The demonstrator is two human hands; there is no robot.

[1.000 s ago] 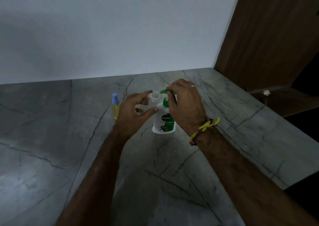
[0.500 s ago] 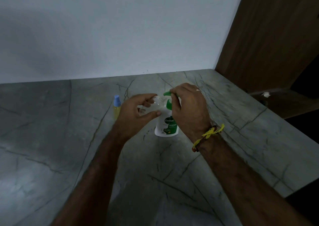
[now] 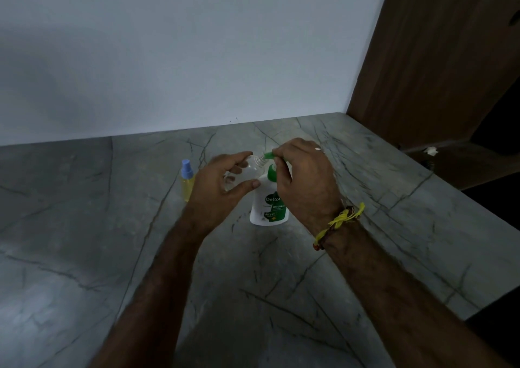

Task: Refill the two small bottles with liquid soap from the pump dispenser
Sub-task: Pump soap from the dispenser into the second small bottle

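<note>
A white pump dispenser [image 3: 269,204] with a green label and green pump head stands on the grey marble counter [image 3: 281,269]. My right hand [image 3: 305,182] rests on the pump head, fingertips on the green nozzle. My left hand [image 3: 222,187] holds a small clear bottle [image 3: 253,169], tilted, with its open neck right at the nozzle tip. A second small bottle [image 3: 187,180], yellow liquid inside and a blue spray cap on, stands upright to the left of my left hand.
A white wall rises behind the counter. A brown wooden panel [image 3: 439,58] closes the right side, with a dark shelf [image 3: 450,159] below it holding a small white scrap [image 3: 430,151]. The counter's right edge drops off at the lower right.
Both hands and the clear bottle stay at the pump. The clear bottle's neck has come closer to the nozzle tip. The view has shifted slightly.
</note>
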